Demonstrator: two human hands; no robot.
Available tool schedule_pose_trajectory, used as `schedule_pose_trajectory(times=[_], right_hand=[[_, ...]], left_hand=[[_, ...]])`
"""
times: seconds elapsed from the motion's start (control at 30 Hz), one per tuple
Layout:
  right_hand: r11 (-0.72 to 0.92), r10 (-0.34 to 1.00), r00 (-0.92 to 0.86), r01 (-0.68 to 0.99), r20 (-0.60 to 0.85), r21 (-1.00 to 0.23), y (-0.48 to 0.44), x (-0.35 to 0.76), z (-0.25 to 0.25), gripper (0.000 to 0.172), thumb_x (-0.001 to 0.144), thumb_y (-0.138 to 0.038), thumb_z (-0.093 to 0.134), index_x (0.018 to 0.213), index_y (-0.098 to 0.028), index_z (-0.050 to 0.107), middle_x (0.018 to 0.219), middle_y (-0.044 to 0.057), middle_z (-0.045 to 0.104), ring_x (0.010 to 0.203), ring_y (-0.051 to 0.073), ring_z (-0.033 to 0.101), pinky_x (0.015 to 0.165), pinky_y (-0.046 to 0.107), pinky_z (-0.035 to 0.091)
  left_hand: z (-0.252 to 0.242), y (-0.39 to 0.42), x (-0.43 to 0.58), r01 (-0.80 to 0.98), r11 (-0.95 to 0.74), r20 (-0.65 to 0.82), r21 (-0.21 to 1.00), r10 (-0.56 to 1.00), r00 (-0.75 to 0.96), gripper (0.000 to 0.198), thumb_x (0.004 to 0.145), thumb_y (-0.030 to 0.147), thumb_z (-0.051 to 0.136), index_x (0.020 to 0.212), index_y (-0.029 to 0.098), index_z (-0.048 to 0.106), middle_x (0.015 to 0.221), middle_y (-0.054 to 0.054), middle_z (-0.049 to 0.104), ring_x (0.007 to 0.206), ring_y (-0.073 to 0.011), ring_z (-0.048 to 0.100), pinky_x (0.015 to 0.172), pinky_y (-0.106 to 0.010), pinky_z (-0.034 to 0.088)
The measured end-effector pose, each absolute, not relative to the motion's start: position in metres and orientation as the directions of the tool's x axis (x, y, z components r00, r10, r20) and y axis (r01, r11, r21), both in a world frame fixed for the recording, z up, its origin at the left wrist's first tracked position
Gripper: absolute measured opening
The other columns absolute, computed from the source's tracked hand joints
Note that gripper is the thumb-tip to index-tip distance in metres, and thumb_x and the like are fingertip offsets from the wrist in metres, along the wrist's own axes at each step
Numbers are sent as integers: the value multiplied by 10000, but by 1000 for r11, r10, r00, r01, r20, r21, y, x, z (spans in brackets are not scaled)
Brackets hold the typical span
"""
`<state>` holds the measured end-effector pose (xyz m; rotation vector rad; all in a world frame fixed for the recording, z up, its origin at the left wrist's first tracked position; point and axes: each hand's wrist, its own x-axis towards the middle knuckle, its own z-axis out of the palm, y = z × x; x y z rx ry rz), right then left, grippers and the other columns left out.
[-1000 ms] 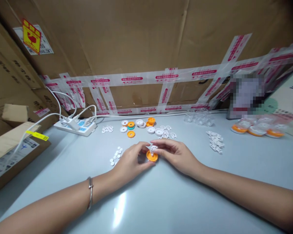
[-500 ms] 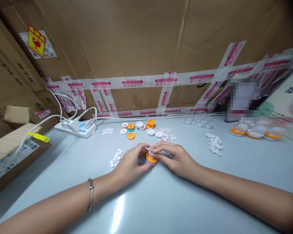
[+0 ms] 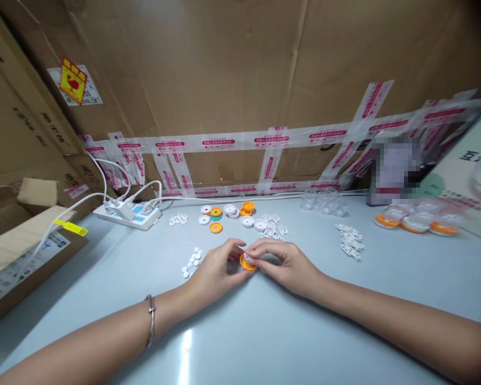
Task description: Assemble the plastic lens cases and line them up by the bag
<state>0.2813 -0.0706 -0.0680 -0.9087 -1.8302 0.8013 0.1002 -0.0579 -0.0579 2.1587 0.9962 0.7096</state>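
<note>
Near the middle of the table, my left hand [image 3: 214, 271] curls its thumb and fingers round the rim of an orange round plastic piece [image 3: 246, 266]. My right hand [image 3: 294, 268] pinches a small white plastic part [image 3: 247, 257] over the centre of that piece; the fingertips partly hide it. Left of my left hand lie several small white round caps [image 3: 191, 261]. Beyond both hands are several white round dishes [image 3: 247, 221] and orange rings [image 3: 216, 228]. A heap of flat white cut-out parts [image 3: 273, 231] lies just past my right hand.
A power strip [image 3: 144, 220] with plugged-in cables stands at the back left, beside an open cardboard box [image 3: 44, 267]. Clear plastic pieces [image 3: 324, 203], white cut-out parts [image 3: 349, 241] and orange-and-white domed items [image 3: 414, 222] lie right. A large taped carton [image 3: 224, 64] walls off the back.
The white part in my right fingers sits lower and looks more tilted against the orange piece. My left hand keeps its hold. The whole view has shifted slightly.
</note>
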Motion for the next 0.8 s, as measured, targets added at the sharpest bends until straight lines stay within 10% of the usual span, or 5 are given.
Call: schedule_pose_trajectory(times=[0.53,0.8], right_hand=[[521,843,-313,277,437,-807,-74,281,-59,132,758,-259,631,867,-220,693,919,59,701,871,201,649,810,355,506],[162,923,123,737,365,-656,-24,392,6,283,794,-406,558,866,-155,667,910,90,683,834,183,607,733,295,445]], left_hand=[[-54,-61,103,490,-565,249,663,784,568,285,772,221,602,1052,186,562,967,-50,656,859,-191,606,765,-301,460],[-54,-58,100,512,-515,206,688,815,542,304,713,198,616,1011,143,586,927,-71,649,816,-191,594,735,-292,461]])
